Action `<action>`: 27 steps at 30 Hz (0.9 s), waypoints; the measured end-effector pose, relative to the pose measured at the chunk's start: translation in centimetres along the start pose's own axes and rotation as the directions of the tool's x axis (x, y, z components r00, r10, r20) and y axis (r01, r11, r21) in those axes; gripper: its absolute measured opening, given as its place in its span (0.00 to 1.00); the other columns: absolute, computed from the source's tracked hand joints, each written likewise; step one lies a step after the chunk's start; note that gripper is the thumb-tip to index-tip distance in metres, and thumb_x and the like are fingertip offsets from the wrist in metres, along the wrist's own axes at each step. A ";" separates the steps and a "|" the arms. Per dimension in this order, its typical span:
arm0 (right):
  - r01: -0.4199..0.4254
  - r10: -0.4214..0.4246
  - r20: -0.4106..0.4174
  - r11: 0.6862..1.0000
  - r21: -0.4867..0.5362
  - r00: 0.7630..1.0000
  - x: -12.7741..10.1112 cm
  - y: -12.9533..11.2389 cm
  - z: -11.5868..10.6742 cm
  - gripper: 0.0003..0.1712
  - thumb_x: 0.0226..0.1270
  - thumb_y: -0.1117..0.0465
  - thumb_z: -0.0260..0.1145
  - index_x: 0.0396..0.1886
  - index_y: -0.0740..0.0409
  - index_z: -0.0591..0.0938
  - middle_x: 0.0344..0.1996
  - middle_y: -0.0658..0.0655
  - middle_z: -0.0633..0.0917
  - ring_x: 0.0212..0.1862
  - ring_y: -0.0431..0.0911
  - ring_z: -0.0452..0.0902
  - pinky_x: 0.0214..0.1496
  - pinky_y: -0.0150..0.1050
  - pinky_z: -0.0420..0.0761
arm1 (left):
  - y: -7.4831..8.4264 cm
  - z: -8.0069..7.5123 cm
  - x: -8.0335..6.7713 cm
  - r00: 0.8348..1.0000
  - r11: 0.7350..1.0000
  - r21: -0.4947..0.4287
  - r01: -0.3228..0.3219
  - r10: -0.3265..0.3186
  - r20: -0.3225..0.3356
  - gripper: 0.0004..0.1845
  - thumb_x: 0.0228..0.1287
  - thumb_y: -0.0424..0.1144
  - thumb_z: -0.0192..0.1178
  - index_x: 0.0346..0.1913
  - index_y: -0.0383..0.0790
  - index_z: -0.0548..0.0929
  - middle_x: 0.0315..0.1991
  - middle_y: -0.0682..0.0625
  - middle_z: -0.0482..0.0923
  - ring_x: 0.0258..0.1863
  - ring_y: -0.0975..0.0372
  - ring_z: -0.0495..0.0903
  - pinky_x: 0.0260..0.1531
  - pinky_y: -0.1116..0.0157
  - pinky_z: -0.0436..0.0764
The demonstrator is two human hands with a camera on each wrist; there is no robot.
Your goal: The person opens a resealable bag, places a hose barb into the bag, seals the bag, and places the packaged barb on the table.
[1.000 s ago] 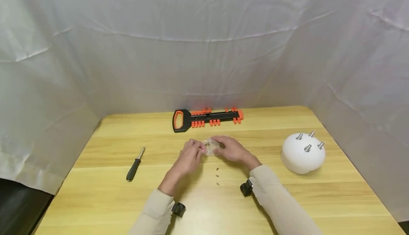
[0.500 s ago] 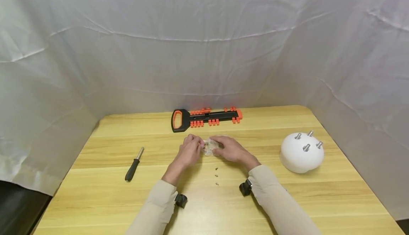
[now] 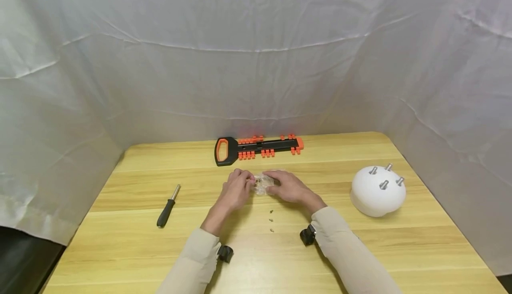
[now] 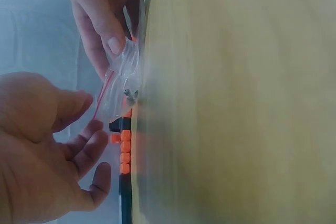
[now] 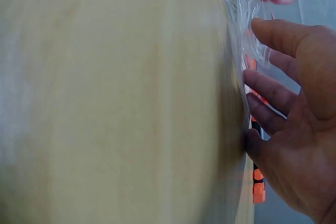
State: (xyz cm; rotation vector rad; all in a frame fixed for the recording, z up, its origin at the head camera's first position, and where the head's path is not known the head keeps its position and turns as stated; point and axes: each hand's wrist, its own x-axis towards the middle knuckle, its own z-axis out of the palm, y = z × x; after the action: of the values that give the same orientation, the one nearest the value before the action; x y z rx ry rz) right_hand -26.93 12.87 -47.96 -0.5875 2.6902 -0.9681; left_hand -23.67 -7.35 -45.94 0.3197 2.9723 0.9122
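Observation:
A small clear zip bag (image 3: pixel 264 184) with a red seal line lies between my two hands over the table. Small metal pieces (image 4: pixel 130 95) show through its plastic in the left wrist view. My right hand (image 3: pixel 290 186) grips the bag's right side, thumb (image 5: pixel 273 31) in front and fingers behind. At the seal end, my left hand (image 3: pixel 237 189) pinches the bag's edge with its fingertips; the other fingers (image 4: pixel 97 187) are loosely bent. Three small screws (image 3: pixel 271 220) lie in a row on the wood, nearer to me than the bag.
A screwdriver (image 3: pixel 168 209) with a black handle lies on the left of the wooden table (image 3: pixel 120 249). Behind the hands rests a black and orange handled device (image 3: pixel 260 146). On the right stands a white rounded object (image 3: pixel 378 194) with several metal posts. Grey sheeting (image 3: pixel 256 76) surrounds the table.
My left hand has shifted slightly left and away from me, staying at the bag's seal end. The right hand keeps its grip, and the three screws lie as before.

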 end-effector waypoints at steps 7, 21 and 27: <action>-0.001 0.001 -0.001 1.000 -0.003 1.000 -0.2 0.0 -0.1 0.33 0.67 0.50 0.64 0.71 0.43 0.68 0.69 0.52 0.71 0.70 0.53 0.65 0.70 0.54 0.64 | 0.5 -0.6 -1.4 1.000 0.999 -0.025 -0.021 0.021 -0.021 0.07 0.73 0.42 0.51 0.43 0.46 0.79 0.48 0.47 0.73 0.53 0.53 0.71 0.48 0.54 0.73; 0.009 -0.009 -0.005 1.000 0.011 1.000 -0.2 0.1 -0.1 0.32 0.67 0.51 0.63 0.71 0.44 0.68 0.68 0.53 0.72 0.69 0.54 0.66 0.70 0.55 0.64 | 1.8 -0.6 -3.9 0.996 0.996 0.027 -0.088 0.087 0.021 0.04 0.68 0.43 0.59 0.39 0.48 0.79 0.37 0.54 0.76 0.33 0.64 0.72 0.30 0.68 0.72; 0.006 -0.006 -0.004 1.000 0.008 1.000 -0.2 0.0 -0.1 0.33 0.66 0.51 0.64 0.70 0.43 0.69 0.68 0.52 0.72 0.69 0.53 0.66 0.70 0.54 0.64 | 2.3 -0.3 -4.7 0.989 0.991 0.029 -0.131 0.128 0.079 0.04 0.66 0.43 0.61 0.38 0.48 0.80 0.36 0.55 0.79 0.34 0.65 0.76 0.33 0.67 0.75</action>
State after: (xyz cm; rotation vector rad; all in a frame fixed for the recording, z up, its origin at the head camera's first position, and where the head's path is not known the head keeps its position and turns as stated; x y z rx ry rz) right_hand -26.80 12.97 -47.84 -0.5936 2.6882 -0.9817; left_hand -18.65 -6.58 -44.57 0.5425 2.9279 0.8390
